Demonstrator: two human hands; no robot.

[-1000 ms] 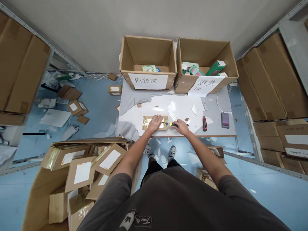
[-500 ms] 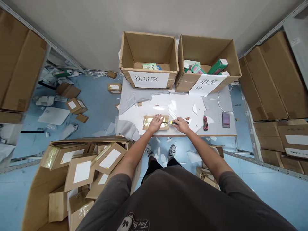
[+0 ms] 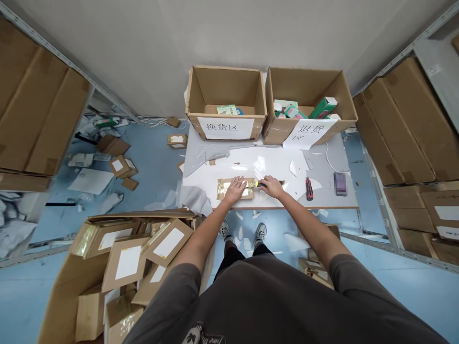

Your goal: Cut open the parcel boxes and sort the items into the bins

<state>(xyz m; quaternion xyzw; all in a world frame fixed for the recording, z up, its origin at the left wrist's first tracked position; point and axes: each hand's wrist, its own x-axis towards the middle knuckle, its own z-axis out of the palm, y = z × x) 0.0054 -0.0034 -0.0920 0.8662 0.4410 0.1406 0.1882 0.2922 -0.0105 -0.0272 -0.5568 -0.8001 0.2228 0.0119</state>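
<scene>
A small cardboard box (image 3: 222,188), wrapped in shiny tape, lies flat near the front edge of the white table (image 3: 229,166). On top of it rests my left hand (image 3: 234,189), its fingers stretched out flat. My right hand (image 3: 272,187) is closed around a yellow-and-black utility knife (image 3: 262,184). The knife points left, with its tip at the box's right end; whether the blade cuts in is too small to tell. To the right of that hand lies a red-and-black utility knife (image 3: 309,189).
Two open cartons with paper signs, a left carton (image 3: 225,133) and a right carton (image 3: 276,134), stand at the table's back. A phone-like object (image 3: 340,184) lies at right. A large carton (image 3: 60,291) of parcels stands left of me. Scraps litter table and floor.
The whole view has shifted, so everything sits slightly lower and further right. Both hands keep about the same places at the box, and the knife tip stays by its right end.
</scene>
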